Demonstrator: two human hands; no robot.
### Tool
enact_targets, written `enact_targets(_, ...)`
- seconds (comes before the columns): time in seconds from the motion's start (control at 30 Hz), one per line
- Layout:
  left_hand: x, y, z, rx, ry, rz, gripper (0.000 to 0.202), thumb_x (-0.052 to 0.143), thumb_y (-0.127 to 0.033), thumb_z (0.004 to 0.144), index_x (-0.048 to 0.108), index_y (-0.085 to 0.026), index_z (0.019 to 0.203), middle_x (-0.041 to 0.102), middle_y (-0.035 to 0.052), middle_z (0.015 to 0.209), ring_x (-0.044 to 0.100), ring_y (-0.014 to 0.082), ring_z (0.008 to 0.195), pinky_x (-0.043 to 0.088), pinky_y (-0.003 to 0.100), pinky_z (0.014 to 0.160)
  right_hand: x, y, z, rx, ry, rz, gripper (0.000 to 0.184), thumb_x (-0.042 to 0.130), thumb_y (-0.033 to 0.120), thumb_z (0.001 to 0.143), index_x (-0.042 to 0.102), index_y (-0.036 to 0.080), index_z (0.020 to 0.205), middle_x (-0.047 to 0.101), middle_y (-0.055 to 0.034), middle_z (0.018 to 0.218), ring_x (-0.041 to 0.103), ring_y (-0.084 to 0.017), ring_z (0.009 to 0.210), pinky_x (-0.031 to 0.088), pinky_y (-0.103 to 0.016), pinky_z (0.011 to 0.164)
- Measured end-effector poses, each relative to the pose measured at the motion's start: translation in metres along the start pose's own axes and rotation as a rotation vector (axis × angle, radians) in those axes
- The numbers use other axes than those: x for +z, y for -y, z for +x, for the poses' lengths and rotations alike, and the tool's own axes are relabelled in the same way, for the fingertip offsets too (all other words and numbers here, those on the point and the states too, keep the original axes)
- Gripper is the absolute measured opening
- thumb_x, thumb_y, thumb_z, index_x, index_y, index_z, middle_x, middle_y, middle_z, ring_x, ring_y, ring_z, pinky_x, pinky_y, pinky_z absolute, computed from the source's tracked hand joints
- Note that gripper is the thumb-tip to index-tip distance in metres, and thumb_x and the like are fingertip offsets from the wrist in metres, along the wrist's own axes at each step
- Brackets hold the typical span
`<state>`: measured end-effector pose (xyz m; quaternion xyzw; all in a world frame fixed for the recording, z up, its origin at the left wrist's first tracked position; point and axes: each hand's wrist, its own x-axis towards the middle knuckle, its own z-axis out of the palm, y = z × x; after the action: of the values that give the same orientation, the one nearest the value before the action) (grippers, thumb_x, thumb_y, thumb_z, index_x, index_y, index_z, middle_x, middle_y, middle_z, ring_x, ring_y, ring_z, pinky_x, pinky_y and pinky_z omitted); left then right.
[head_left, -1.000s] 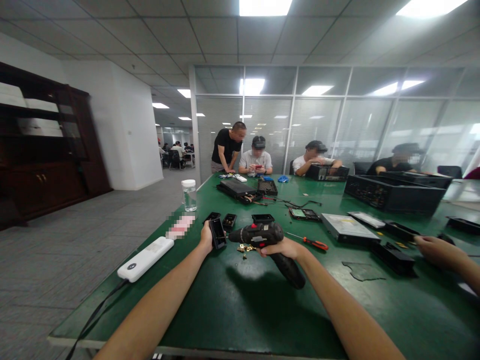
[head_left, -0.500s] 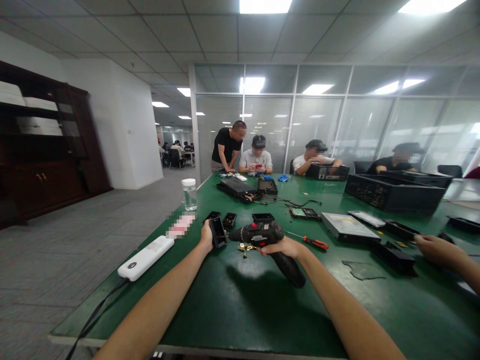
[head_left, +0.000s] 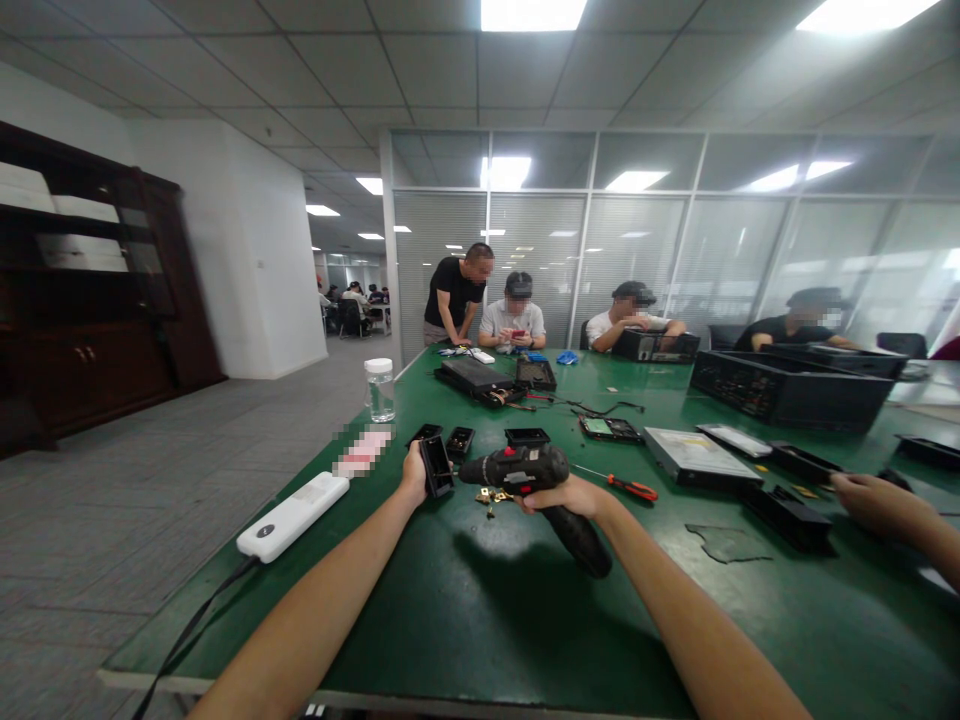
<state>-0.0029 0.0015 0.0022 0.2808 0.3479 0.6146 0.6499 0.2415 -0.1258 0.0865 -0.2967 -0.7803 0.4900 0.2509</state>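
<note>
Over the left part of the green surface (head_left: 420, 620), I hold a small black open-fronted box (head_left: 436, 470) tilted up, its hollow side turned toward the drill. My left hand (head_left: 412, 472) is closed round its left side. My right hand (head_left: 574, 495) is wrapped about the black power drill (head_left: 525, 468), which points left so that its bit reaches the box; what the tip meets inside is too small for me to tell.

Just below the front of the drill lies a little heap of brass-coloured pieces (head_left: 491, 497). Beyond the box sits a similar black tray (head_left: 460, 441), and another black tray (head_left: 527, 437) rests behind the drill. To the right lie an orange-handled screwdriver (head_left: 634, 488) and a silver drive unit (head_left: 701, 455), with a clear, jagged-edged sheet (head_left: 724, 543) nearer me. Off to the left are a white power strip (head_left: 292, 517) and a white-lidded clear jar (head_left: 380, 390). At the far right, a co-worker's hand (head_left: 885, 500) reaches in over the surface.
</note>
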Motion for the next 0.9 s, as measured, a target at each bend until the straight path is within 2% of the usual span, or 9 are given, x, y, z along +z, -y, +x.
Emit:
enact_targets(0.2, -0.001, 0.001, 0.002, -0.003, 0.018, 0.007, 0.037, 0.034, -0.044, 0.069, 0.052, -0.012, 0.070, 0.054, 0.0053, 0.048, 0.055, 0.0185, 0.046, 0.043, 0.030, 0.042, 0.001, 0.003, -0.002, 0.034, -0.014, -0.024, 0.013, 0.052, 0.027, 0.065, 0.055, 0.017, 0.073, 0.053, -0.0043, 0.069, 0.049, -0.014, 0.069, 0.037, -0.026, 0.068)
enact_targets(0.37, 0.000, 0.000, 0.002, -0.002, 0.011, 0.013, 0.039, 0.034, -0.046, 0.069, 0.052, -0.012, 0.070, 0.055, 0.0055, 0.049, 0.055, 0.0188, 0.046, 0.043, 0.031, 0.042, -0.002, -0.005, 0.002, 0.000, -0.001, -0.012, 0.014, 0.052, 0.028, 0.066, 0.054, 0.016, 0.074, 0.052, -0.0024, 0.067, 0.048, -0.012, 0.067, 0.037, -0.025, 0.068)
enact_targets(0.6, 0.001, -0.001, 0.000, -0.028, -0.003, -0.021, 0.036, 0.034, -0.043, 0.070, 0.052, -0.011, 0.071, 0.055, 0.0051, 0.050, 0.055, 0.0176, 0.046, 0.043, 0.029, 0.041, -0.006, -0.013, 0.004, -0.023, 0.037, -0.031, 0.022, 0.053, 0.030, 0.066, 0.052, 0.009, 0.073, 0.049, -0.0017, 0.068, 0.046, -0.010, 0.066, 0.036, -0.024, 0.067)
enact_targets(0.9, 0.001, -0.001, -0.001, -0.014, -0.001, 0.001, 0.037, 0.035, -0.043, 0.069, 0.052, -0.011, 0.072, 0.055, 0.0055, 0.048, 0.056, 0.0190, 0.046, 0.043, 0.030, 0.041, -0.006, -0.015, 0.005, -0.031, 0.046, -0.027, 0.024, 0.053, 0.030, 0.067, 0.051, 0.008, 0.075, 0.049, -0.0021, 0.068, 0.045, -0.010, 0.067, 0.037, -0.025, 0.069)
